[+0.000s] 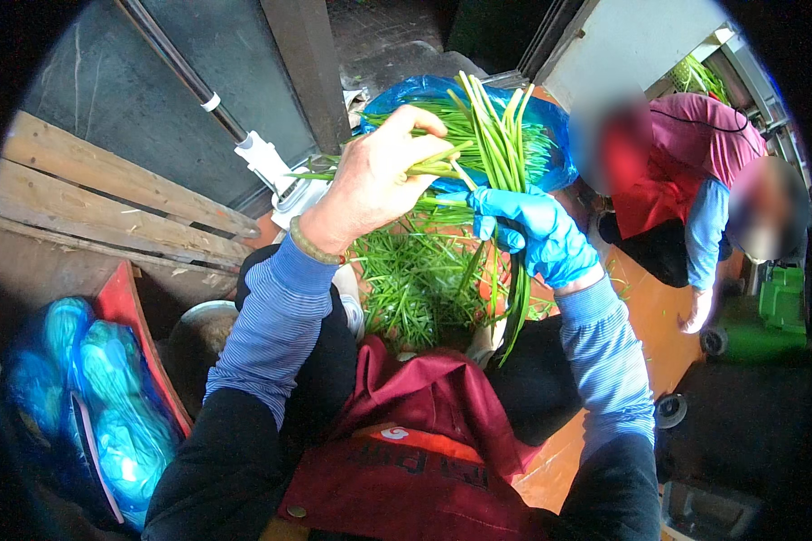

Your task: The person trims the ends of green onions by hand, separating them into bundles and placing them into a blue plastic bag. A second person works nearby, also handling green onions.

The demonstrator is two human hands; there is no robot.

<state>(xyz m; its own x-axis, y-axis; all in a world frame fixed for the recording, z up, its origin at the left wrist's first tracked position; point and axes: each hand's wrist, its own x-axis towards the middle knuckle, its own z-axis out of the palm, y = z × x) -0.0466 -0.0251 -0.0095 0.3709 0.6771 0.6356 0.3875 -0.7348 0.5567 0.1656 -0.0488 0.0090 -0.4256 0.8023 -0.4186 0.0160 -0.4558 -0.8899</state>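
My right hand, in a blue disposable glove, is closed around a bunch of long green garlic chives; pale stalk ends point up and leaves hang down past the fingers. My bare left hand, with a bead bracelet at the wrist, pinches a few stalks just left of the bunch. Beyond both hands, more chives lie in an open blue plastic bag. Loose green leaves are heaped on the floor between my feet.
A co-worker bends over at the right, one hand low. Near them are green bins with wheels. On the left are wooden slats, a white-headed mop, a round container and filled blue bags. A doorway lies ahead.
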